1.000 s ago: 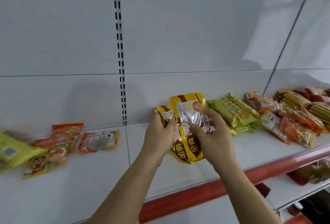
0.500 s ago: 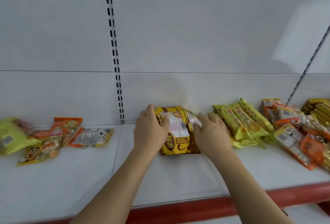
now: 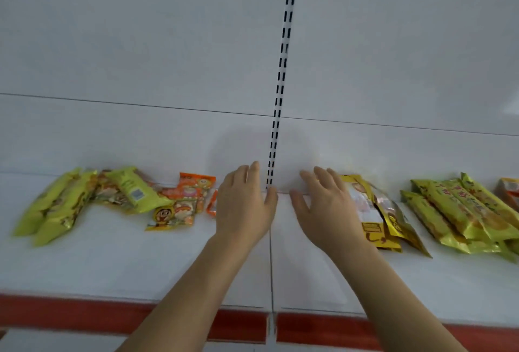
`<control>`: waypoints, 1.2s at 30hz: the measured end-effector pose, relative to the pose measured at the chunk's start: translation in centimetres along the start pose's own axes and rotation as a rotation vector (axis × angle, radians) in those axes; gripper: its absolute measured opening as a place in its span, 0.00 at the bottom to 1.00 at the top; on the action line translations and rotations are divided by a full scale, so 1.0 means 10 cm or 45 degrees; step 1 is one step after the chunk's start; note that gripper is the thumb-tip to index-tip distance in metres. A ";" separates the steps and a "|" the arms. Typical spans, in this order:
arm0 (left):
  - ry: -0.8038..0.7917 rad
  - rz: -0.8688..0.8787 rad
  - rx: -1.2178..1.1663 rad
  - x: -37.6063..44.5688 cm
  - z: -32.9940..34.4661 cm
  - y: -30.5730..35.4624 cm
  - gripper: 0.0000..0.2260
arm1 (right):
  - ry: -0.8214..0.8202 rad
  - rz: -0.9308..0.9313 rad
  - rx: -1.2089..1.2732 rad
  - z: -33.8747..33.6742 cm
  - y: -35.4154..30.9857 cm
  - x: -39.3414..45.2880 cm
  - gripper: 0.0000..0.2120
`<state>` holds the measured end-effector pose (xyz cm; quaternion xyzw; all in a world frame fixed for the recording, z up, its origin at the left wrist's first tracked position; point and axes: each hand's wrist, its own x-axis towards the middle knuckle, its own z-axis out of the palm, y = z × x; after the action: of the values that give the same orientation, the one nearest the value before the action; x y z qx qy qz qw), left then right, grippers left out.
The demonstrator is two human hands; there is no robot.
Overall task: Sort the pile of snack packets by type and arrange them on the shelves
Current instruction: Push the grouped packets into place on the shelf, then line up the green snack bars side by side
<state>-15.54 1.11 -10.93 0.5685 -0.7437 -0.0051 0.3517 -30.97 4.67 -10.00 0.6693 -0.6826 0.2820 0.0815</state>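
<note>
Left hand (image 3: 243, 205), right hand (image 3: 325, 208) above shelf (image 3: 168, 267), fingers spread, holding nothing; yellow packets (image 3: 379, 217) beside right hand.

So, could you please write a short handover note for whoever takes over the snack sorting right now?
Left hand: open, holding nothing, above the shelf.
Right hand: open, empty, beside the yellow-brown packets.
Done: yellow-brown packets lie grouped on the shelf; green-yellow packets are grouped to their right.
Left: the mixed pile on the left, lime-green packets together with orange cartoon packets, needs sorting by type. More orange packets at the far right edge are barely visible.
</note>
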 end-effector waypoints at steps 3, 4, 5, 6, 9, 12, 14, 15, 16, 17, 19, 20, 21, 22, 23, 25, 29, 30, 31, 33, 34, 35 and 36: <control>0.046 0.011 0.055 -0.06 -0.28 -0.44 0.26 | -0.041 -0.060 -0.030 0.16 -0.52 -0.02 0.25; 0.056 0.013 0.067 -0.08 -0.38 -0.61 0.27 | -0.068 -0.068 -0.038 0.22 -0.70 -0.04 0.26; 0.059 0.012 0.070 -0.09 -0.47 -0.78 0.27 | -0.097 -0.070 -0.044 0.29 -0.89 -0.05 0.26; 0.070 0.013 0.072 -0.10 -0.56 -0.95 0.27 | -0.117 -0.068 -0.044 0.35 -1.07 -0.06 0.26; 0.086 0.018 0.076 -0.13 -0.84 -1.44 0.25 | -0.142 -0.080 -0.024 0.52 -1.59 -0.09 0.26; 0.109 0.008 0.122 -0.20 -1.11 -1.91 0.25 | -0.119 -0.124 0.023 0.70 -2.10 -0.10 0.26; 0.119 -0.014 0.174 -0.25 -1.29 -2.22 0.26 | -0.108 -0.157 0.053 0.85 -2.39 -0.08 0.27; 0.108 -0.038 0.216 -0.27 -1.36 -2.37 0.26 | -0.112 -0.165 0.066 0.92 -2.51 -0.06 0.28; 0.089 -0.068 0.256 -0.29 -1.43 -2.51 0.25 | -0.137 -0.161 0.060 0.99 -2.62 -0.04 0.28; 0.070 -0.106 0.291 -0.30 -1.48 -2.63 0.23 | -0.183 -0.152 0.029 1.05 -2.71 -0.01 0.28; 0.028 -0.193 0.341 -0.33 -1.58 -2.83 0.18 | -0.298 -0.128 -0.070 1.16 -2.85 0.04 0.28; -0.012 -0.228 0.362 -0.34 -1.61 -2.90 0.17 | -0.350 -0.117 -0.122 1.19 -2.90 0.06 0.28; -0.056 -0.250 0.380 -0.35 -1.63 -2.96 0.17 | -0.385 -0.106 -0.170 1.22 -2.94 0.08 0.28; -0.092 -0.254 0.400 -0.36 -1.64 -3.01 0.18 | -0.390 -0.100 -0.212 1.26 -2.96 0.10 0.26; -0.121 -0.252 0.419 -0.36 -1.65 -3.04 0.18 | -0.373 -0.097 -0.245 1.28 -2.97 0.12 0.23; -0.155 -0.241 0.444 -0.34 -1.64 -3.07 0.18 | -0.342 -0.071 -0.255 1.31 -2.97 0.18 0.19; -0.104 -0.226 0.370 -0.28 -1.64 -3.05 0.18 | -0.288 -0.076 -0.142 1.28 -2.94 0.22 0.10; -0.048 -0.214 0.280 -0.26 -1.65 -3.02 0.19 | -0.210 -0.082 -0.061 1.26 -2.93 0.20 0.08; 0.008 -0.213 0.134 -0.24 -1.66 -2.98 0.20 | -0.100 -0.089 0.045 1.23 -2.94 0.17 0.07; 0.034 -0.280 -0.266 -0.19 -1.68 -2.86 0.24 | 0.122 -0.137 0.254 1.15 -3.04 0.10 0.07; 0.015 -0.346 -0.506 -0.15 -1.68 -2.80 0.25 | 0.190 -0.189 0.330 1.11 -3.12 0.06 0.09; 0.003 -0.422 -0.734 -0.11 -1.69 -2.73 0.25 | 0.202 -0.251 0.403 1.09 -3.21 0.02 0.11; 0.024 -0.495 -0.902 -0.09 -1.71 -2.69 0.23 | 0.177 -0.313 0.479 1.08 -3.30 -0.02 0.12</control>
<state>16.27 -0.97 -9.49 0.5422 -0.5715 -0.3221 0.5251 3.56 1.32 -9.97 0.7298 -0.5241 0.4376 0.0358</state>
